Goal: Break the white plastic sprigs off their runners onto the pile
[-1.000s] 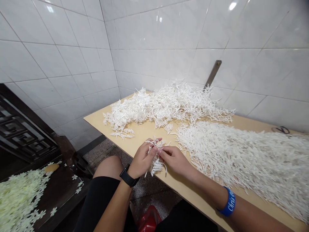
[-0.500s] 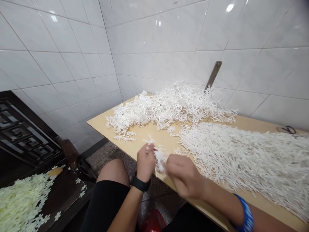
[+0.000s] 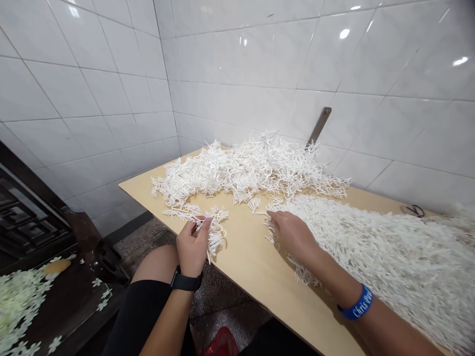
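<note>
Pinching a white sprig cluster between thumb and fingers, the left hand is holding it to the left of the flat white heap, well apart. The right hand, being nearer, is resting at the heap's left end, the heap's long axis running rightward from it. The right fingertips are partly hiding, perhaps pinching strands, though this cannot be told; the view's edge is cutting off the heap's right end.

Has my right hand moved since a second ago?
Yes. Against the table, your right hand has moved rightward and farther in from the front edge, to the left end of the flatter white pile.
</note>
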`<state>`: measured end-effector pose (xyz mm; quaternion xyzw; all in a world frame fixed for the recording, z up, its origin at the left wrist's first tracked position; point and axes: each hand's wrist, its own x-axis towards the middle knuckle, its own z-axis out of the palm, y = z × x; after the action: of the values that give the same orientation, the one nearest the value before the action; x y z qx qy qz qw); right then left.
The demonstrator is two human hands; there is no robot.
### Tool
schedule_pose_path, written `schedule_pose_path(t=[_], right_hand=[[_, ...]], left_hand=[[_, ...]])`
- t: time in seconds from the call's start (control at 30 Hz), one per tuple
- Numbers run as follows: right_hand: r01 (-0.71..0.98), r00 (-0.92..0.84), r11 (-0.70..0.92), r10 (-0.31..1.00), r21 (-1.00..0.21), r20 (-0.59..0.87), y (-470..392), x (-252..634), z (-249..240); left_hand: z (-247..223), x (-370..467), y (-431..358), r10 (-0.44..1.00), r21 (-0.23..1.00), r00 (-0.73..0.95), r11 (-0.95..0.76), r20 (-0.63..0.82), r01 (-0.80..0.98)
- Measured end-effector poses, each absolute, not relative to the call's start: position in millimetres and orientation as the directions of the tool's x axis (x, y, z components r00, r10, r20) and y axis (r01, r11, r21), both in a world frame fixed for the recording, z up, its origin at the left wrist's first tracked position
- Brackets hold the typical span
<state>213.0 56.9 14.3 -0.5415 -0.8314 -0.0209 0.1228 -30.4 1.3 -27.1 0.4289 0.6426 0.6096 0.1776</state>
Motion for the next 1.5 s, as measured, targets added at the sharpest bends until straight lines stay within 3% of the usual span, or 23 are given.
schedule_pose_path(t=[0.13, 0.23, 0.33, 0.47, 0.67, 0.93, 1.1, 1.33, 1.5], right_hand=[[0.893, -0.364, 0.422, 0.881, -0.157, 0.301, 52, 208, 16], [0.764, -0.36, 0.502, 0.853, -0.406, 0.378, 40, 195, 19], [0.536, -0.417, 0.466, 0.871, -0.704, 0.259, 22, 177, 20], [0.298, -0.531, 0.34, 0.836, -0.892, 0.141, 5, 158, 11], [0.22, -0.497, 0.285, 0.855, -0.933, 0.144, 5, 156, -5], [0.194, -0.454, 0.268, 0.877, -0.944, 0.156, 7, 157, -9], [0.169, -0.466, 0.264, 0.87, -0.95, 0.158, 8, 158, -10], [0.146, -0.422, 0.187, 0.9, -0.972, 0.11, 14, 162, -10], [0.096, -0.456, 0.208, 0.879, -0.973, 0.143, 12, 162, -6]], left_hand=[[-35, -26, 4, 0.798, 0.908, -0.503, -0.126, 0.332, 0.399], [-33, -25, 3, 0.804, 0.908, -0.49, -0.138, 0.337, 0.397], [-23, -21, -2, 0.834, 0.937, -0.473, -0.136, 0.284, 0.323], [-8, -8, -12, 0.914, 0.972, -0.348, -0.153, 0.208, 0.178], [-8, 3, -16, 0.957, 0.966, -0.171, -0.207, 0.232, 0.155], [-14, -19, -11, 0.984, 0.985, 0.092, -0.142, 0.15, -0.093], [-9, -20, -13, 0.989, 0.991, 0.055, -0.137, 0.137, -0.001], [-9, -27, -12, 0.972, 0.988, 0.181, -0.156, 0.151, 0.015], [-10, -26, -12, 0.983, 0.988, 0.138, -0.136, 0.125, 0.074]])
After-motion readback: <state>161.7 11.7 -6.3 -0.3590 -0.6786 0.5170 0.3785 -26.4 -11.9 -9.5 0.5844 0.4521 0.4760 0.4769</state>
